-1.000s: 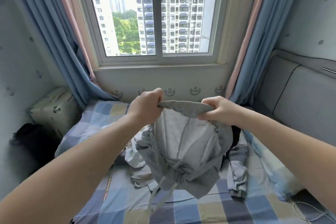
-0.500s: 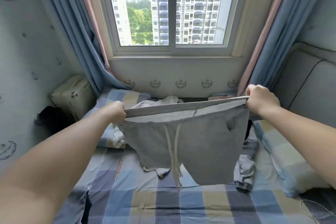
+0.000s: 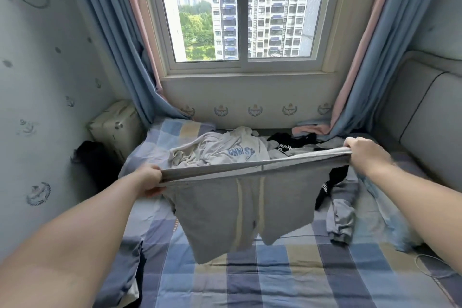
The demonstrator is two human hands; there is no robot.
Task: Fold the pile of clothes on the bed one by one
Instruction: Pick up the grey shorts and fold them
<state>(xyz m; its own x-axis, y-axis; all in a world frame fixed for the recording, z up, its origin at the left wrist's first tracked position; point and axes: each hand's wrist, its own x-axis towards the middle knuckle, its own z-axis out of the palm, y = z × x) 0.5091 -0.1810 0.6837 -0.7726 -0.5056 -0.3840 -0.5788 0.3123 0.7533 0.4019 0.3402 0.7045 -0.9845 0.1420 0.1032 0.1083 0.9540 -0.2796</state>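
I hold a pair of grey shorts [image 3: 225,205] with pale drawstrings stretched out in the air above the bed. My left hand [image 3: 150,180] grips the left end of the waistband and my right hand [image 3: 362,155] grips the right end. The legs hang down over the checked sheet [image 3: 275,280]. Behind the shorts lies the pile: a white top with blue lettering [image 3: 220,150], a black garment [image 3: 285,144] and a grey garment [image 3: 342,210] to the right.
A window with blue and pink curtains [image 3: 120,40] stands behind the bed. A padded grey headboard [image 3: 422,127] lines the right side. A cream box [image 3: 112,125] and a dark bag [image 3: 95,167] sit at the left. A thin white cable [image 3: 425,265] lies near right.
My hands have pulled apart, spreading the bunched shorts flat by the waistband, then lowered them toward the bed. The view has tilted down, showing the pile behind.
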